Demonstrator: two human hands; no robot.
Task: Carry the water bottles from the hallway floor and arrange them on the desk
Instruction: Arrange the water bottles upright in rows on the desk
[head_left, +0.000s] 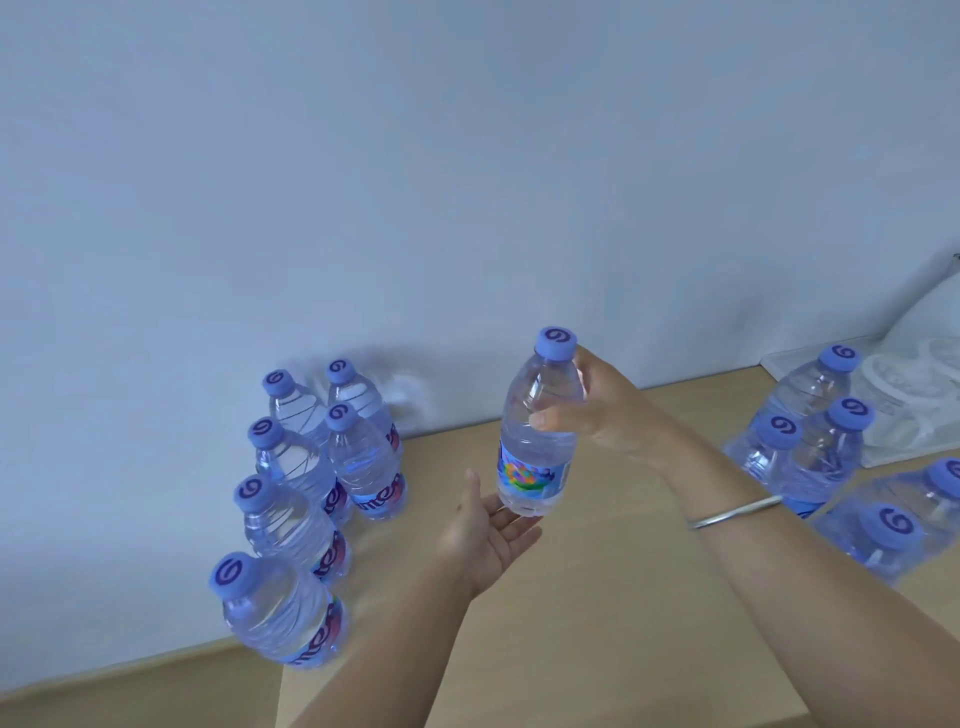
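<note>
The right hand (602, 410) holds a water bottle (540, 426) upright above the middle of the tabletop (597, 597), its fingers (545, 418) clamped around the bottle's upper body just under the shoulder. A thin bangle (735, 512) sits on that wrist. The left hand (488, 535) is palm-up just beneath the bottle's base, fingers apart and gripping nothing; its fingertips seem to touch or nearly touch the bottom, though I cannot tell which. It looks placed there to steady or take the bottle as it goes down.

The held bottle is clear ribbed plastic, full of water, with a periwinkle cap (556, 343) bearing a darker swirl and a colourful label around its lower part.

Six matching bottles (306, 483) stand upright at the tabletop's left edge against the wall, in rough rows and close together, which suggests the arranging is well under way and this bottle likely belongs beside them. On the right, a cluster of bottles (810, 441) stands near a white object (914, 395), some apparently in clear wrap, probably waiting their turn. The open tabletop between the groups leaves room to set this one down.
</note>
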